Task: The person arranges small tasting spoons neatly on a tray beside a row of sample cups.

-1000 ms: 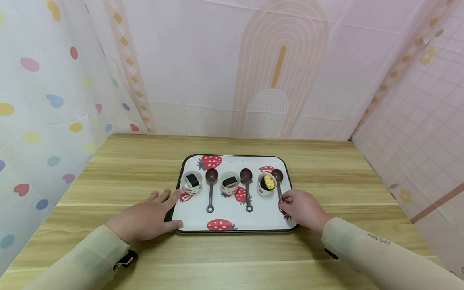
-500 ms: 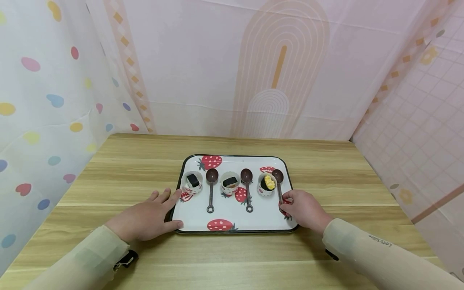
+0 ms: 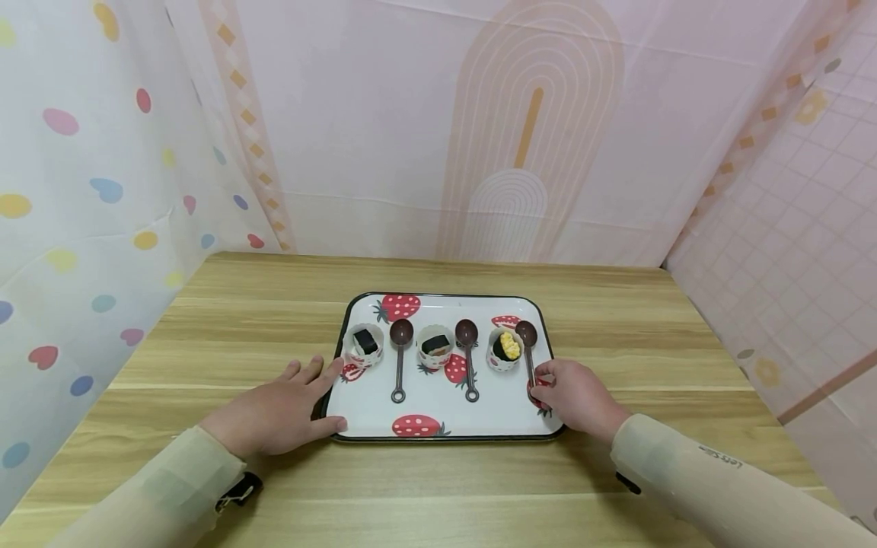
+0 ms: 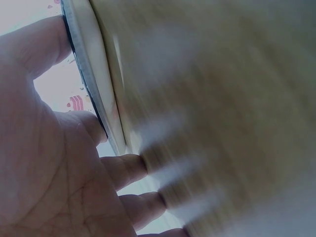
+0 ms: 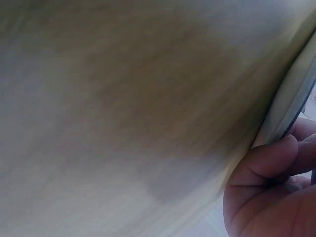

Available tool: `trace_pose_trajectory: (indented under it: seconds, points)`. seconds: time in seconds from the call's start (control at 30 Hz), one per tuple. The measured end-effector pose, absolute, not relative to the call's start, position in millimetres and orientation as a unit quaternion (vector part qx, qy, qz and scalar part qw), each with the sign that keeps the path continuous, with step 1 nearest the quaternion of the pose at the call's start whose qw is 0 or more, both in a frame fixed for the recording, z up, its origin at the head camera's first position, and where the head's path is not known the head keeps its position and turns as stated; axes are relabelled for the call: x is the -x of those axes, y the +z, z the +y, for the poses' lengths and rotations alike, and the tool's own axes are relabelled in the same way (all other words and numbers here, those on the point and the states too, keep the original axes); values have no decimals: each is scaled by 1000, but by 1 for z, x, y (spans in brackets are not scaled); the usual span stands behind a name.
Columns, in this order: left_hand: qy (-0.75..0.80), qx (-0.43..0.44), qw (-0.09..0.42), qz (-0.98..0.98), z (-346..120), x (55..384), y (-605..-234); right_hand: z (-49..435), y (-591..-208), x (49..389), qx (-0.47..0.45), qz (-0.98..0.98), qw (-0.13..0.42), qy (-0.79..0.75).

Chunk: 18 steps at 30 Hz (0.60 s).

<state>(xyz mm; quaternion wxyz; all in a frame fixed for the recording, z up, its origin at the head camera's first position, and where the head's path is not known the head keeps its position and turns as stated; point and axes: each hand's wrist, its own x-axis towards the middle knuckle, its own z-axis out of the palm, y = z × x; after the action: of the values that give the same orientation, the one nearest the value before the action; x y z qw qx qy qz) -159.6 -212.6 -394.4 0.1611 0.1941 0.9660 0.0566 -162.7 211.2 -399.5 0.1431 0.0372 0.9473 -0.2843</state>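
Observation:
A white tray (image 3: 363, 415) with a dark rim and strawberry prints lies on the table. My left hand (image 3: 284, 411) rests at its left edge, fingers spread and thumb over the rim; the left wrist view shows the same hand (image 4: 54, 163) against the tray's side. At the tray's right side, my right hand (image 3: 575, 397) pinches the handle of the rightmost brown scoop (image 3: 526, 333), whose bowl points away from me. Beside that scoop stands a paper cup (image 3: 502, 364) holding a sushi piece with yellow topping (image 3: 509, 346). The right wrist view shows curled fingers (image 5: 271, 163) by the tray edge.
Two more brown scoops, one left (image 3: 401, 332) and one central (image 3: 467, 332), lie on the tray. Between and beside them stand paper cups, a left one (image 3: 363, 361) and a middle one (image 3: 435, 362), each with nori-wrapped sushi. Patterned curtains (image 3: 370, 114) border the wooden table (image 3: 438, 487).

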Motion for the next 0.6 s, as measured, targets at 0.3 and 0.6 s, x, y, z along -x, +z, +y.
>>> trace_pose_trajectory:
  seconds: [0.3,0.6]
  points:
    - [59,-188,162,967,-214,157,-395,211,-399,163,-44,944,147,-294]
    - [60,-185,156,968,-213,159,-397,216,-394,162,-25,948,104,-301]
